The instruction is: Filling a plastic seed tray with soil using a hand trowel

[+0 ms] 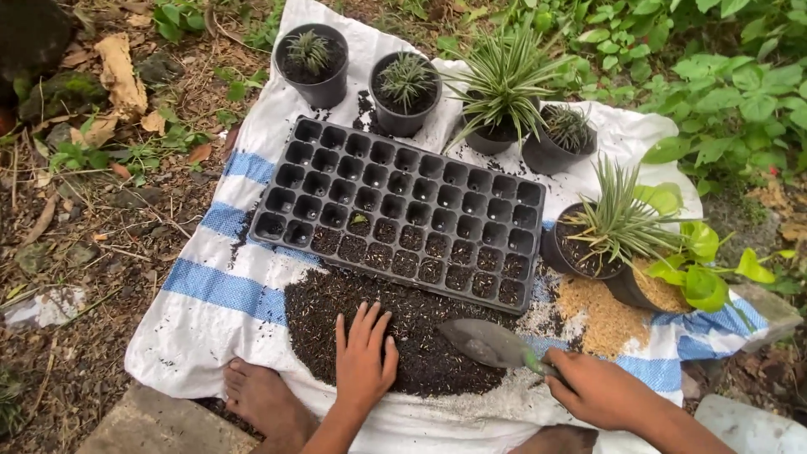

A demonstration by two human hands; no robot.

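My left hand (364,357) lies flat, fingers spread, on a heap of dark soil (403,332) spread on a white sack with blue stripes (214,290). In my right hand (595,388) I grip the green handle of a small metal trowel (487,343), its blade resting on the soil's right side. Just beyond the soil sits a black seedling tray (403,206); its near rows of cells hold soil, the far rows are bare.
Several black pots with spiky green plants (504,84) stand along the sack's far and right edges. A pile of tan husk (598,311) lies right of the soil. My bare foot (262,402) rests at the sack's near edge. Leaf litter left, bushes right.
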